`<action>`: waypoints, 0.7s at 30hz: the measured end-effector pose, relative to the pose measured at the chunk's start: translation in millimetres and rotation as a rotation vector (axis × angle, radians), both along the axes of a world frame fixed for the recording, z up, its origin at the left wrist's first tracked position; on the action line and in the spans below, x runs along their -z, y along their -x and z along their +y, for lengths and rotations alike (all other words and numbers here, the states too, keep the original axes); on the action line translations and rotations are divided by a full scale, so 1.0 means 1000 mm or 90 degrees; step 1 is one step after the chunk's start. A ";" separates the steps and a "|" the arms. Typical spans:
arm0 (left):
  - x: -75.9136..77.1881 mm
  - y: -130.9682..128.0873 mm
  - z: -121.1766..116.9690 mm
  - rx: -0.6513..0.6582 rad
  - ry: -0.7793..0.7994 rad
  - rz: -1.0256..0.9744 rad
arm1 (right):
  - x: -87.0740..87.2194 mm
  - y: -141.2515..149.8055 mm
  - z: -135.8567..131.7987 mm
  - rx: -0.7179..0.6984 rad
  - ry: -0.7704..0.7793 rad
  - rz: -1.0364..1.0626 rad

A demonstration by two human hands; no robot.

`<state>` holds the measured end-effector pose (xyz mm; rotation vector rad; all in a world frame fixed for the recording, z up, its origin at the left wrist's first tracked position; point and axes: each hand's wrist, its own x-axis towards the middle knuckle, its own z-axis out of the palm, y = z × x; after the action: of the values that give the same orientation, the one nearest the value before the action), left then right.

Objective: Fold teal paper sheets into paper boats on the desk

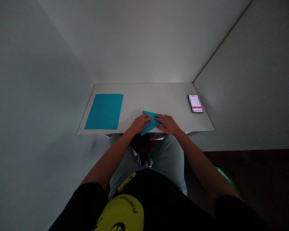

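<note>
A small folded piece of blue paper (pixel 149 127) lies at the front edge of the white table, between my hands. Its lower corner sticks out slightly past the edge. My left hand (pixel 141 123) is on the paper's left side, fingers bent together and gripping it; the thumb is hard to make out. On the right side, my right hand (pixel 168 124) rests with its fingers stretched out and apart, their tips touching the paper. How the paper is folded under the fingers is partly hidden.
To the left on the white table (pixel 156 93) lies a stack of blue paper sheets (pixel 104 112). A phone (pixel 196 103) with a blurred lit screen is at the right end. Walls enclose the table at the back and sides. A green-edged object (pixel 227 179) is low on the right.
</note>
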<state>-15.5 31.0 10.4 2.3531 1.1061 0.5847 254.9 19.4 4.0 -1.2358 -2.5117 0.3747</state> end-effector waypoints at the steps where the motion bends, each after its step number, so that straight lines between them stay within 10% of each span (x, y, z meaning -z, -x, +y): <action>1: 0.001 0.005 -0.002 -0.032 -0.017 0.008 | 0.002 0.001 0.000 0.010 -0.003 -0.010; 10: 0.019 0.051 -0.030 -0.109 -0.030 -0.020 | 0.012 0.001 -0.018 0.085 -0.015 0.014; 21: 0.017 0.049 -0.032 -0.125 -0.018 -0.099 | 0.015 -0.008 -0.010 0.062 0.021 0.184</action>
<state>-64.2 -0.8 -6.8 2.1943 1.2717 0.8438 262.5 9.7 -11.1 -1.2149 -2.2025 0.5316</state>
